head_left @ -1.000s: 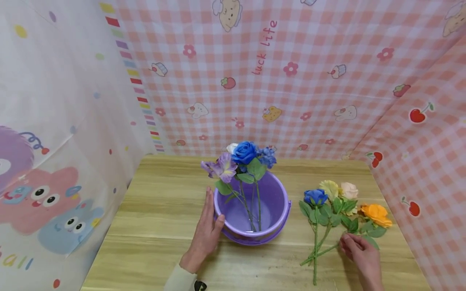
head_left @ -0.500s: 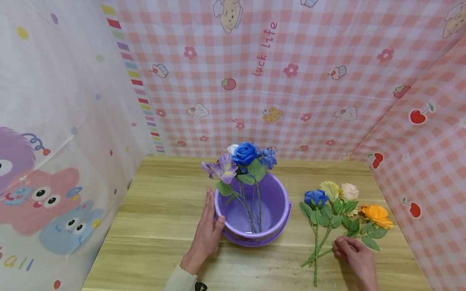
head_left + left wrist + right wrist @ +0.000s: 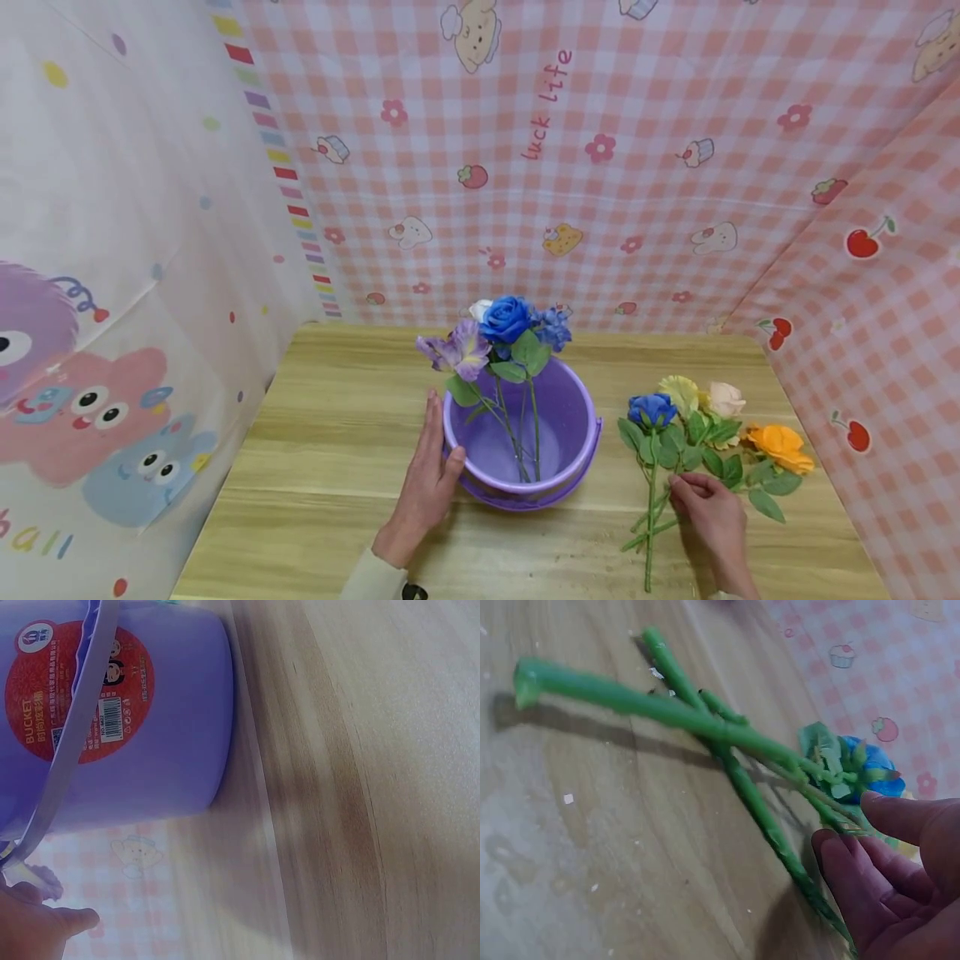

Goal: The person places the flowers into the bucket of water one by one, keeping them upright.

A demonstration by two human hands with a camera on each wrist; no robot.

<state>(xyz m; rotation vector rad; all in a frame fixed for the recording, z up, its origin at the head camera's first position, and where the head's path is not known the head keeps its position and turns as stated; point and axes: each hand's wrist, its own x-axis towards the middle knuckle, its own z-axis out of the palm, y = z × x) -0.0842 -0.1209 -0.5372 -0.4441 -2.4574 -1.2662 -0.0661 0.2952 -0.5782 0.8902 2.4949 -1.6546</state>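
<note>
A purple bucket stands on the table, holding several artificial flowers: a blue rose, a purple flower and others. My left hand rests with straight fingers against the bucket's left side. To the right lie loose flowers with crossing green stems: a blue rose, a yellow flower, a pale pink rose and an orange flower. My right hand is at these stems. In the right wrist view, its thumb and fingers pinch a thin flower stem.
The wooden table meets a pink checked cloth at the back and right. A white cloth with cartoon figures hangs at the left. The bucket's handle hangs down over its red label.
My right hand has moved left and slightly away from me, from the orange flower's stem to the stems beside the blue rose. The left hand stays on the bucket.
</note>
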